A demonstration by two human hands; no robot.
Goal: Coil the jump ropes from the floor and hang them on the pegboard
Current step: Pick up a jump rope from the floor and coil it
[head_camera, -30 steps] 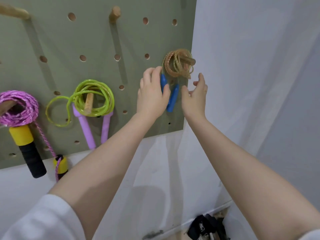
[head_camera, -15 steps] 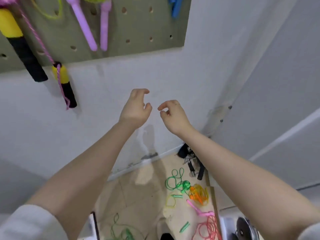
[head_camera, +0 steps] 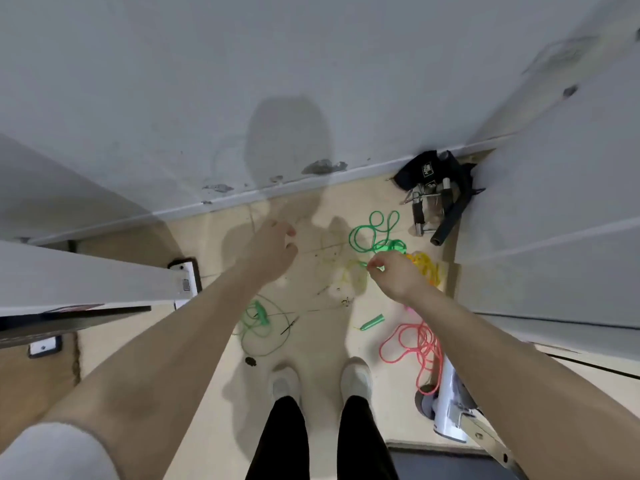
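Several jump ropes lie loose on the floor [head_camera: 311, 344] at centre and right of the frame: a bright green rope [head_camera: 375, 233] nearest the wall, a yellow rope [head_camera: 427, 268] just beside it, a pink rope [head_camera: 414, 341] lower right, and a thinner green rope [head_camera: 261, 322] at centre. Both arms reach down over them, the left hand [head_camera: 273, 249] with fingers relaxed and empty, the right hand [head_camera: 394, 275] loosely curled and apparently holding nothing, above the bright green and yellow ropes. This looks like the pick-up step, so the next move calls for bending lower, gripping one rope and gathering it into loops; the pegboard is out of view.
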